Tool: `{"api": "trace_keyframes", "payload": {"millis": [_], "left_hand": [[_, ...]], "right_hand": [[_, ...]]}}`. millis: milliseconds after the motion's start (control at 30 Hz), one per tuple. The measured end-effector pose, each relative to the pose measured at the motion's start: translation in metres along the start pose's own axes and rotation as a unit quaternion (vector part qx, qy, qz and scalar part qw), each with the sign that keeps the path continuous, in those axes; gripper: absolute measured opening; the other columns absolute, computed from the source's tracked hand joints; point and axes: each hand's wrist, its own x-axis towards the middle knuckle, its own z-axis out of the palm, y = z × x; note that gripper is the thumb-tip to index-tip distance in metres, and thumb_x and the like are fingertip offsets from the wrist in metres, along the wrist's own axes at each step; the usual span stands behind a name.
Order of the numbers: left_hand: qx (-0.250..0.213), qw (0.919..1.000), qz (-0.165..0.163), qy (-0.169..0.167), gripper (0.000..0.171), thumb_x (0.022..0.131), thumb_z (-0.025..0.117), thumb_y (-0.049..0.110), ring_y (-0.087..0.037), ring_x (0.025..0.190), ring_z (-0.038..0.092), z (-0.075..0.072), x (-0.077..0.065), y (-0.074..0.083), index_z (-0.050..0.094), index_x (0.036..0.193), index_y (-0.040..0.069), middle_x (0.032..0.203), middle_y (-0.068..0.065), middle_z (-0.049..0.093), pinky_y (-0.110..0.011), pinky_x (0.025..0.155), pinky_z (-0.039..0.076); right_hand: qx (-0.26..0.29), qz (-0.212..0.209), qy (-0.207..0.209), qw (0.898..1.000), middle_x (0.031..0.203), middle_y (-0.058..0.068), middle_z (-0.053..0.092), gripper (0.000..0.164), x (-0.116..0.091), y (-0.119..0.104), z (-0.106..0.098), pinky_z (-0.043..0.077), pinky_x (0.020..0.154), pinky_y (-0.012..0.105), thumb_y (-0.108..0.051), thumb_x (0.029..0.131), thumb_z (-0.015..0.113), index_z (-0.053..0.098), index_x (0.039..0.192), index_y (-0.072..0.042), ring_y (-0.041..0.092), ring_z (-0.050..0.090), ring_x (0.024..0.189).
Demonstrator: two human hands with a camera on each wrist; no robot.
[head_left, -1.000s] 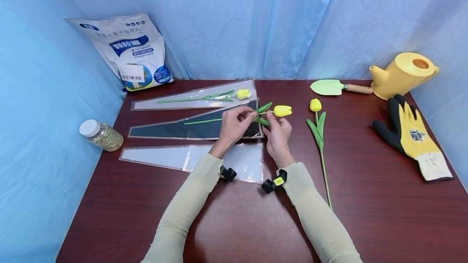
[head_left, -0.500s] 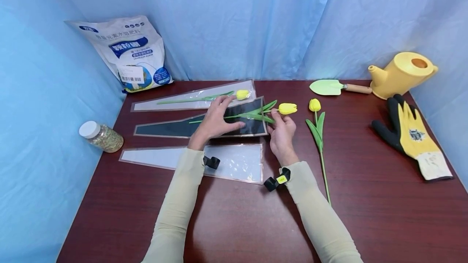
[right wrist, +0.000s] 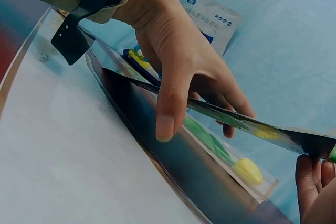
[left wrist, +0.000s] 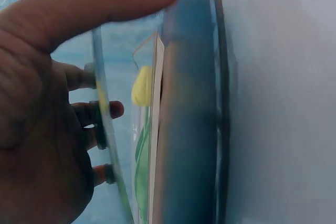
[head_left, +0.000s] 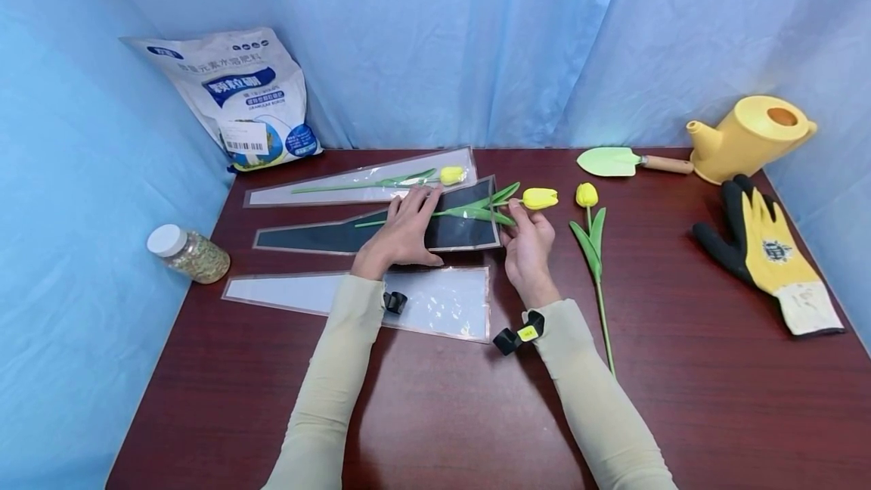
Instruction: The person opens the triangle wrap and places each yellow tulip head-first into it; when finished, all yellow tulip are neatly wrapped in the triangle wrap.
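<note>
A black flower sleeve (head_left: 466, 235) with clear plastic holds the stem of a yellow tulip (head_left: 540, 198), its bloom poking out past the wide right end. My left hand (head_left: 401, 231) spans the sleeve, fingers over the far edge and thumb by the near edge. In the right wrist view that hand (right wrist: 181, 56) has the tilted sleeve between thumb and fingers, with the thumb standing off it. At the wide end my right hand (head_left: 529, 252) pinches the tulip just below the bloom, fingers under the sleeve's edge; its grip is partly hidden.
Behind lies a white sleeve (head_left: 327, 195) holding another yellow tulip; in front, another white sleeve (head_left: 445, 308). A loose tulip (head_left: 593, 252) lies right. Around the edges are a trowel (head_left: 608, 162), watering can (head_left: 731, 142), glove (head_left: 776, 252), jar (head_left: 193, 255) and fertilizer bag (head_left: 238, 97).
My left hand has let go of the tulip's stem and leaves and moved left across the black sleeve. The sleeve and tulip have shifted slightly right with my right hand.
</note>
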Motion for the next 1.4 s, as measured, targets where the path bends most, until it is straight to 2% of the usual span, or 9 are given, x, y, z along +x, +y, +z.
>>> {"api": "trace_keyframes", "payload": {"millis": [233, 433, 600, 733, 867, 1000, 1100, 1267, 1400], "left_hand": [[0.003, 0.9999, -0.011, 0.0, 0.117, 0.079, 0.083, 0.03, -0.03, 0.148, 0.025, 0.0, 0.001, 0.0, 0.002, 0.163, 0.017, 0.156, -0.013, 0.029, -0.053, 0.128, 0.008], [-0.014, 0.9999, -0.007, 0.005, 0.112, 0.08, 0.081, 0.026, -0.029, 0.128, 0.034, 0.0, 0.0, 0.0, 0.005, 0.163, 0.019, 0.143, -0.014, 0.034, -0.048, 0.119, 0.024], [-0.02, 0.9997, -0.004, 0.016, 0.11, 0.08, 0.08, 0.025, -0.027, 0.122, 0.035, -0.001, 0.001, -0.001, 0.008, 0.162, 0.019, 0.138, -0.013, 0.036, -0.046, 0.113, 0.029], [-0.022, 0.9995, -0.004, 0.022, 0.108, 0.08, 0.08, 0.025, -0.027, 0.122, 0.035, -0.002, 0.0, -0.001, 0.01, 0.162, 0.019, 0.138, -0.013, 0.036, -0.046, 0.111, 0.031], [-0.021, 0.9994, -0.004, 0.027, 0.107, 0.079, 0.08, 0.025, -0.027, 0.12, 0.035, -0.003, -0.001, -0.001, 0.012, 0.162, 0.019, 0.136, -0.013, 0.037, -0.045, 0.109, 0.032], [-0.019, 0.9994, -0.008, 0.026, 0.107, 0.079, 0.081, 0.025, -0.027, 0.121, 0.035, -0.004, -0.002, 0.0, 0.013, 0.162, 0.019, 0.136, -0.012, 0.037, -0.045, 0.11, 0.032], [-0.017, 0.9995, -0.011, 0.025, 0.107, 0.079, 0.081, 0.026, -0.027, 0.12, 0.035, -0.003, -0.002, 0.0, 0.013, 0.162, 0.019, 0.135, -0.012, 0.037, -0.045, 0.11, 0.032], [-0.01, 0.9995, -0.011, 0.028, 0.106, 0.079, 0.082, 0.027, -0.027, 0.118, 0.036, -0.002, -0.001, 0.0, 0.016, 0.161, 0.018, 0.133, -0.012, 0.038, -0.045, 0.109, 0.032], [-0.012, 0.9994, -0.008, 0.032, 0.105, 0.079, 0.083, 0.026, -0.027, 0.117, 0.037, -0.002, -0.001, 0.0, 0.017, 0.161, 0.018, 0.132, -0.013, 0.039, -0.046, 0.109, 0.032]], "right_hand": [[0.001, 0.003, -0.003, 1.0, 0.074, -0.005, 0.071, 0.006, 0.001, 0.0, -0.001, 0.049, 0.053, 0.016, -0.01, 0.099, 0.059, 0.062, 0.093, -0.01, 0.005, 0.068, 0.065], [-0.005, 0.006, -0.018, 1.0, 0.075, -0.004, 0.072, 0.005, 0.003, -0.002, -0.003, 0.055, 0.057, 0.018, -0.011, 0.099, 0.061, 0.061, 0.094, -0.011, 0.004, 0.069, 0.065], [-0.033, 0.013, -0.035, 0.999, 0.079, -0.004, 0.073, 0.004, 0.007, -0.007, -0.007, 0.054, 0.057, 0.018, -0.015, 0.099, 0.061, 0.059, 0.097, -0.013, 0.005, 0.07, 0.067], [-0.038, 0.021, -0.041, 0.998, 0.087, -0.001, 0.071, 0.007, 0.012, -0.017, -0.014, 0.06, 0.064, 0.024, -0.02, 0.1, 0.06, 0.057, 0.102, -0.013, 0.011, 0.074, 0.075], [-0.026, -0.003, -0.031, 0.999, 0.093, 0.001, 0.067, 0.011, 0.017, -0.028, -0.023, 0.063, 0.071, 0.029, -0.021, 0.101, 0.059, 0.055, 0.106, -0.013, 0.016, 0.075, 0.079], [-0.014, -0.031, -0.021, 0.999, 0.094, 0.002, 0.07, 0.007, 0.019, -0.034, -0.028, 0.063, 0.071, 0.031, -0.016, 0.101, 0.057, 0.057, 0.106, -0.011, 0.017, 0.075, 0.078], [-0.017, -0.035, -0.022, 0.999, 0.095, 0.003, 0.071, 0.005, 0.02, -0.035, -0.029, 0.063, 0.07, 0.032, -0.014, 0.1, 0.059, 0.059, 0.104, -0.011, 0.017, 0.075, 0.077], [-0.074, -0.04, -0.037, 0.996, 0.101, 0.001, 0.068, 0.005, 0.018, -0.034, -0.027, 0.063, 0.067, 0.029, -0.016, 0.098, 0.063, 0.061, 0.102, -0.013, 0.014, 0.074, 0.078], [-0.109, -0.043, -0.054, 0.992, 0.097, -0.002, 0.07, 0.004, 0.016, -0.033, -0.025, 0.062, 0.066, 0.027, -0.015, 0.098, 0.064, 0.062, 0.101, -0.014, 0.011, 0.073, 0.076]]}}
